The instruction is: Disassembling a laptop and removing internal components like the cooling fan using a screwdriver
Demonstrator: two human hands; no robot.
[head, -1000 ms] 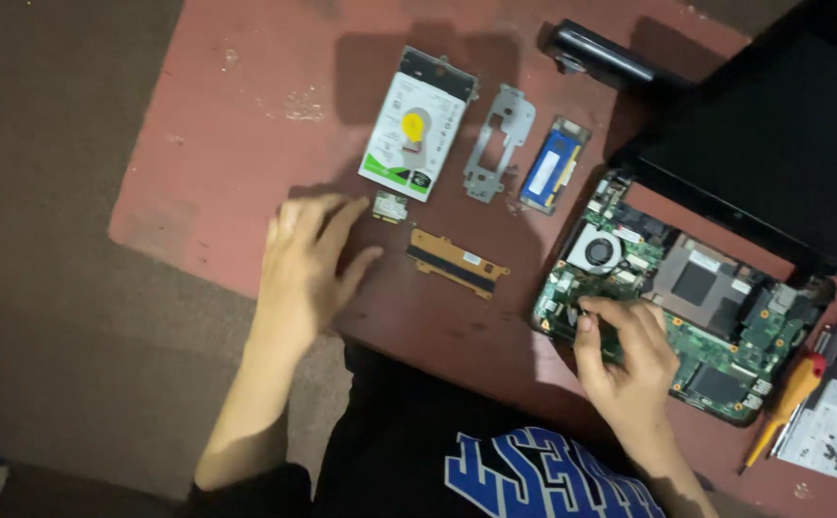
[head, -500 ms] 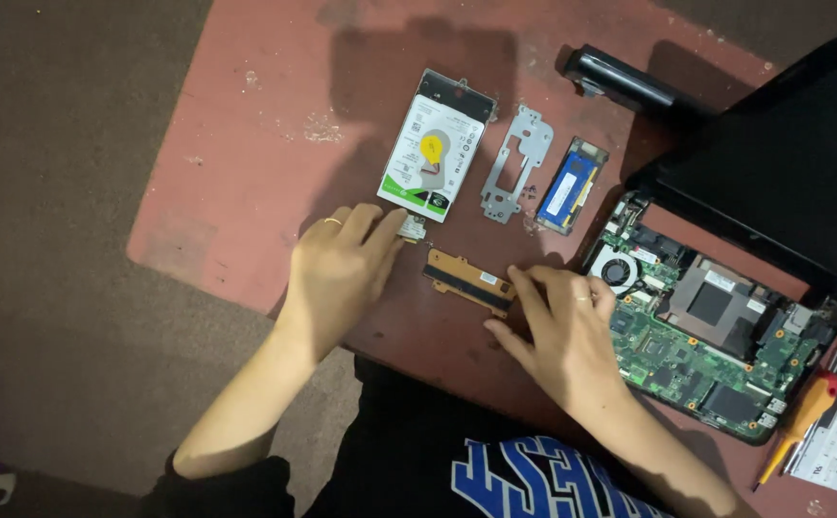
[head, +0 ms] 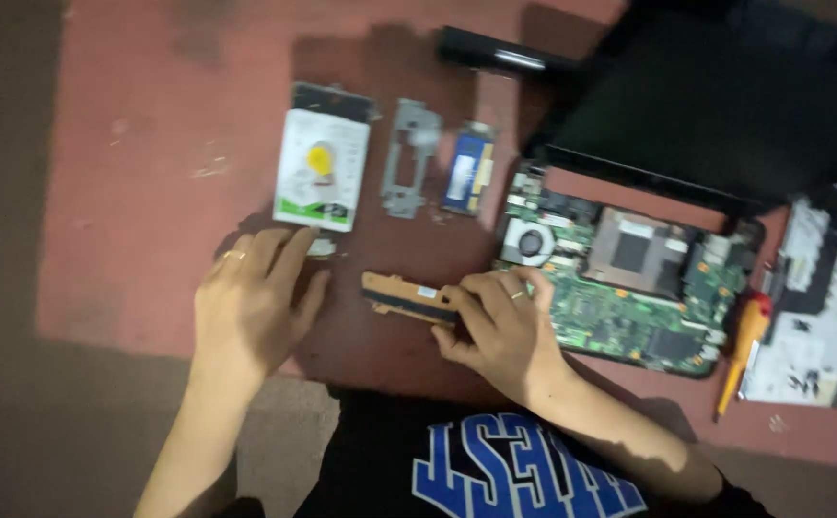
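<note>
Red counter [head: 140, 192] is spread with laptop parts. A narrow tan board strip [head: 407, 295] is pinched at its right end by the right hand [head: 505, 331]; it should be kept level. The left hand [head: 251, 307] lies flat, released, beside a small part [head: 323, 247].

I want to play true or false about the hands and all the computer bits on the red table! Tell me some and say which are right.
1. The right hand touches the long tan strip board. True.
2. The left hand holds the orange screwdriver. False: it lies alone, right of the green circuit board.
3. The hard drive has a yellow spot. True.
4. The fan sits on the grey metal bracket. False: it is on the circuit board.
</note>
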